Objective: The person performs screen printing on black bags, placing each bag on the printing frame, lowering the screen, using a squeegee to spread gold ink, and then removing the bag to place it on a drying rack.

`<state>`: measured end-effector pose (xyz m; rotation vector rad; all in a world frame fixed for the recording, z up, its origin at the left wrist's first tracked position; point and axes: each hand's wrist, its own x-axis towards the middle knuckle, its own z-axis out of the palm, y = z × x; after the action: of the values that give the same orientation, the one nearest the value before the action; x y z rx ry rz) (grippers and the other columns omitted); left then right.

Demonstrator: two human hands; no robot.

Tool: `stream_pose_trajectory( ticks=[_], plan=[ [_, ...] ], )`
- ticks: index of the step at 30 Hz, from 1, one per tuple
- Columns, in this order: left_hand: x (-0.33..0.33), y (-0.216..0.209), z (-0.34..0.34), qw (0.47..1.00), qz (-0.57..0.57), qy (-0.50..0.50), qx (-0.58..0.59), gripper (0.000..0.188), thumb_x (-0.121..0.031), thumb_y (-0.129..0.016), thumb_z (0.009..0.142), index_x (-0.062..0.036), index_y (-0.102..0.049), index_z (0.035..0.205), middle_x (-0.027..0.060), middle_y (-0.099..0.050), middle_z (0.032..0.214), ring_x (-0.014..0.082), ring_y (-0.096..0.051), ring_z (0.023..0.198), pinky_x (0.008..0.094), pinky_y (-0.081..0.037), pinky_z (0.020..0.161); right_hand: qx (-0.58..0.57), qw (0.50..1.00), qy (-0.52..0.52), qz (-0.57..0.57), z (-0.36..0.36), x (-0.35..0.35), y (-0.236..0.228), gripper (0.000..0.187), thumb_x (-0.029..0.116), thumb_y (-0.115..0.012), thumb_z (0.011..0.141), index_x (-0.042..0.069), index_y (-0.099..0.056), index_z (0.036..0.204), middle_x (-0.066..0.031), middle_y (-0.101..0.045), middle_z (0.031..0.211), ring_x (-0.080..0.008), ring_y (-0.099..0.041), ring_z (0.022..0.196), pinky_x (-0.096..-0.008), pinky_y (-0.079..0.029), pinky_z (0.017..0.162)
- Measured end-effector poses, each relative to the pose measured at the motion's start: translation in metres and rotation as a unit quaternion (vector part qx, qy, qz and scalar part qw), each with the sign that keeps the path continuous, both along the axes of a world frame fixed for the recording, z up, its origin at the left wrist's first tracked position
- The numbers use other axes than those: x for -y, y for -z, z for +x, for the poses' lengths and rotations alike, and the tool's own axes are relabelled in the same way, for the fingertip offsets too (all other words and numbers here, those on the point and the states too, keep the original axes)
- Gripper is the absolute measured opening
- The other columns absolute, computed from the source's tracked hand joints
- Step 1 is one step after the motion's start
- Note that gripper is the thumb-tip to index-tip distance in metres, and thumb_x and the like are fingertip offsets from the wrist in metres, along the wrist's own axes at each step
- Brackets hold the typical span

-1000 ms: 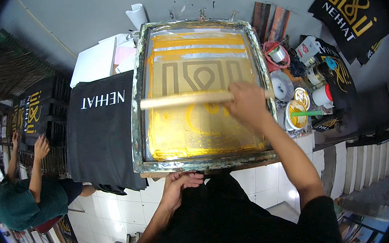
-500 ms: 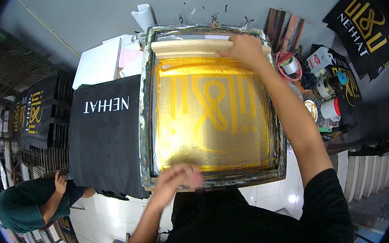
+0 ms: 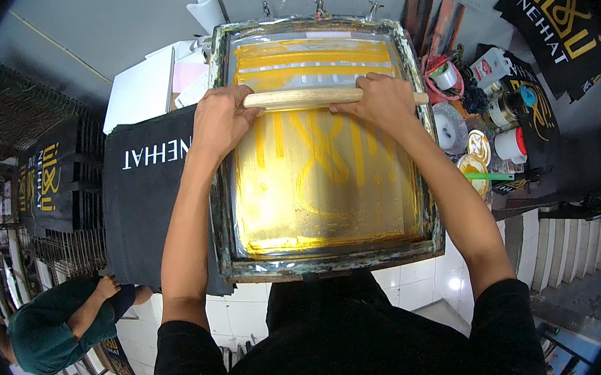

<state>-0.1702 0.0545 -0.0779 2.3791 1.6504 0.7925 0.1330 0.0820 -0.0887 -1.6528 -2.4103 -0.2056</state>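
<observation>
Both my hands grip a wooden squeegee [image 3: 304,99] that lies across the upper part of a screen printing frame [image 3: 336,261]. My left hand [image 3: 224,119] is wrapped round its left end, and my right hand [image 3: 384,100] holds it toward the right, fingers over the top and thumb below. Below the squeegee, the gold-coated mesh [image 3: 324,207] shows a yellow calligraphic design. Yellow ink streaks cover the strip above the squeegee. The blade's lower edge is hidden. Beside the frame on the left lies a stack of black fabric pieces [image 3: 151,209] with white lettering.
Jars, tubs and a white jug [image 3: 490,66] crowd the right side, with a white tub [image 3: 510,145] among them. Wooden-handled squeegees [image 3: 433,23] lean on the wall. White sheets [image 3: 138,93] lie back left. A person in a green shirt [image 3: 57,326] is at lower left, near hanging printed fabric [image 3: 46,176].
My left hand has risen from the frame's near edge to grip the squeegee's left end. The squeegee has come from the far edge toward me, leaving ink streaks behind it.
</observation>
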Motion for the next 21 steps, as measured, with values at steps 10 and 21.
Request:
stream_pose_trajectory(
  ticks=[10,21],
  plan=[
    [0.114,-0.006,0.006,0.999,-0.05,-0.01,-0.004,0.025,-0.019,-0.081,0.077,-0.0045,-0.073,0.096,0.0151,-0.07,0.086,0.0357,-0.065,0.083,0.0432,-0.051,0.076,-0.021,0.997,-0.002,-0.068,0.006,0.115,-0.009,0.06,0.064,-0.077,0.07,0.006,-0.072,0.081,-0.0118,-0.069,0.082,-0.0318,-0.07,0.078,-0.0436,-0.056,0.068],
    [0.246,-0.001,0.004,0.996,-0.084,0.014,-0.002,0.041,-0.012,-0.084,0.07,-0.001,-0.069,0.106,0.0156,-0.071,0.102,0.0325,-0.066,0.097,0.0429,-0.05,0.09,-0.054,0.996,-0.029,-0.062,0.017,0.247,0.003,0.036,0.028,-0.081,0.06,0.009,-0.064,0.084,-0.0081,-0.061,0.085,-0.028,-0.065,0.084,-0.0419,-0.053,0.07]
  ],
)
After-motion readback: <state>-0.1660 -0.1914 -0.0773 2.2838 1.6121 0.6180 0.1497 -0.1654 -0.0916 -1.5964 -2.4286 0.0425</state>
